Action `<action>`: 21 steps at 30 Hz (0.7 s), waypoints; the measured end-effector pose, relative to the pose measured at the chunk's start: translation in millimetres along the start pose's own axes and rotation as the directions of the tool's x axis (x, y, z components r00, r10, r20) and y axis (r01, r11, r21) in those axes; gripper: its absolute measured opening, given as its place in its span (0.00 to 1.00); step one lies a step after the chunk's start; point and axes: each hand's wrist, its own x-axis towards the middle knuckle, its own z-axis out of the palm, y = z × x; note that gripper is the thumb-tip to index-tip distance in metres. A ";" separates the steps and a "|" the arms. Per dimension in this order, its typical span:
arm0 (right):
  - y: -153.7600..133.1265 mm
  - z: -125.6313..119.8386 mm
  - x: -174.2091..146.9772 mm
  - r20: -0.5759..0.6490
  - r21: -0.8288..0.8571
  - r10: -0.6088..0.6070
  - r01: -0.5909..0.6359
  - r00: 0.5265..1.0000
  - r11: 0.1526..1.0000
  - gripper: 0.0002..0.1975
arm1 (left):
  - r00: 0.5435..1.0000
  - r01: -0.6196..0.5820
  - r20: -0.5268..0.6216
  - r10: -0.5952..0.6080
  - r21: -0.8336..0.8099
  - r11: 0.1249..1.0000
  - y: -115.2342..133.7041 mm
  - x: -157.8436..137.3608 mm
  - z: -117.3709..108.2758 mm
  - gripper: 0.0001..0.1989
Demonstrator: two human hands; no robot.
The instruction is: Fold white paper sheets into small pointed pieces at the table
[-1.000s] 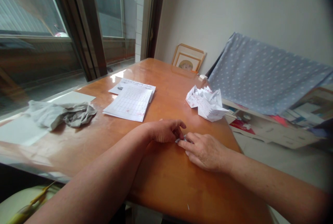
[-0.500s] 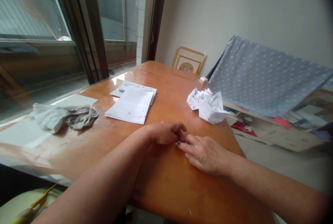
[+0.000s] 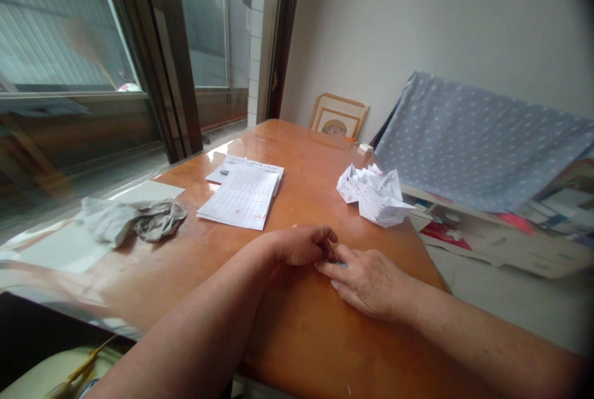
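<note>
Over the brown table (image 3: pixel 301 318), my two hands meet close together. My left hand (image 3: pixel 304 245) has its fingers curled downward in a pinch at the fingertips of my right hand (image 3: pixel 369 278). The right hand lies low, its fingers pressed together on a small piece of paper (image 3: pixel 342 264). Only a pale sliver of that paper shows between the fingers; the rest is covered. Beyond the right hand stands a cluster of folded white paper pieces (image 3: pixel 383 208), nested in rows with pointed tips. Printed sheets (image 3: pixel 239 198) lie stacked beyond my left wrist.
A crumpled grey cloth (image 3: pixel 160 219) rests at the left on pale sheets. At the far end are a small white box (image 3: pixel 365 148) and a framed picture (image 3: pixel 336 120) against the wall. Right of the table, a dotted blue cloth (image 3: pixel 473 139) hangs over something above a low cabinet (image 3: pixel 524 250).
The view has tilted slightly, so everything sits a little lower and further right. My hands stay together; a white corner of paper seen below the left fingers is now hidden.
</note>
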 end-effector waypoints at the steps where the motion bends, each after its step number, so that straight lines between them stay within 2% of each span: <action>1: -0.5 -0.1 -0.4 -0.004 0.004 0.001 -0.001 1.000 1.000 0.22 | 1.000 -0.003 0.000 0.003 0.000 1.000 0.7 -0.2 0.0 0.23; 5: -0.2 -2.4 -6.7 -0.041 0.039 0.029 -0.028 0.999 0.999 0.22 | 1.000 -0.008 -0.025 0.009 0.049 0.999 3.2 -2.3 0.0 0.21; 8: 5.4 -6.2 -13.8 -0.120 0.138 0.133 -0.117 0.984 0.984 0.18 | 0.999 -0.002 -0.053 0.008 0.113 0.994 5.2 -4.0 0.1 0.20; 11: 16.8 -8.1 -17.3 -0.203 0.290 0.338 -0.273 0.919 0.917 0.12 | 0.998 -0.002 -0.057 0.010 0.134 0.991 7.7 -4.9 0.9 0.20; 15: 34.1 3.9 -17.7 -0.207 0.499 0.597 -0.441 0.775 0.746 0.12 | 0.997 -0.001 -0.076 0.013 0.166 0.986 12.1 -6.5 3.6 0.19; 17: 40.3 16.1 -19.1 -0.166 0.575 0.653 -0.466 0.739 0.673 0.12 | 0.996 -0.001 -0.085 0.017 0.181 0.984 14.8 -7.7 5.3 0.20; 21: 45.3 36.6 -24.4 -0.055 0.618 0.687 -0.516 0.725 0.594 0.11 | 0.993 -0.009 -0.110 0.033 0.217 0.976 20.6 -8.7 9.2 0.22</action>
